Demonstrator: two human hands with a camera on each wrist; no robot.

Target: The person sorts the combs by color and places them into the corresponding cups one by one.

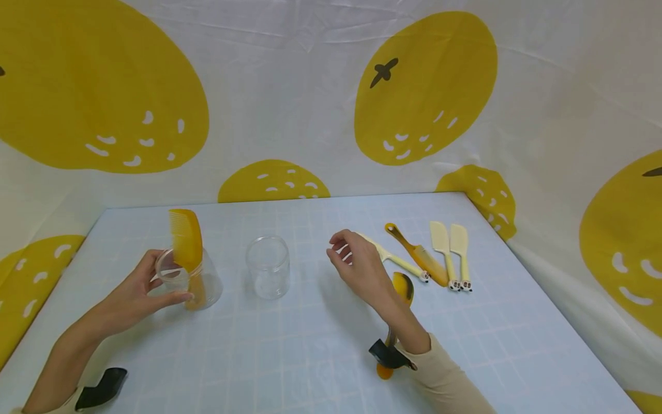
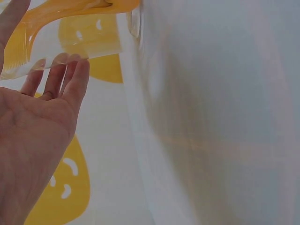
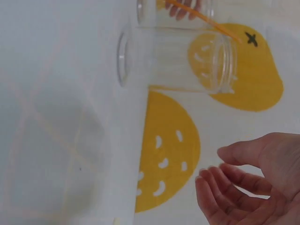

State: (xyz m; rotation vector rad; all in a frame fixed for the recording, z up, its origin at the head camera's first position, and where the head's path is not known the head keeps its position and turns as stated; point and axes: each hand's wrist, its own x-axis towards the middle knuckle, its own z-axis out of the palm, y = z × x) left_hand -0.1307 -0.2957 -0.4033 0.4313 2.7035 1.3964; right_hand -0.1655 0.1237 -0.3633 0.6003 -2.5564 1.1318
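On the left of the head view, my left hand (image 1: 131,296) holds a clear glass jar (image 1: 211,282) with fingers and thumb around its side. A yellow-orange comb (image 1: 187,238) stands in that jar, its teeth end sticking out above the rim. In the left wrist view the fingers of the left hand (image 2: 47,112) lie along the glass beside the comb (image 2: 56,14). My right hand (image 1: 359,267) hovers over the table with loosely bent fingers and nothing in them. To its left stands a second clear jar (image 1: 268,270), which the right wrist view shows apart from the right hand (image 3: 243,183).
Right of the right hand lie a yellow-handled utensil (image 1: 405,264), another orange comb (image 1: 421,259) and two cream spatulas (image 1: 440,241) (image 1: 459,244). An orange-and-metal spoon-like utensil (image 1: 402,287) lies partly under the right forearm. A patterned curtain (image 1: 289,103) stands behind the table.
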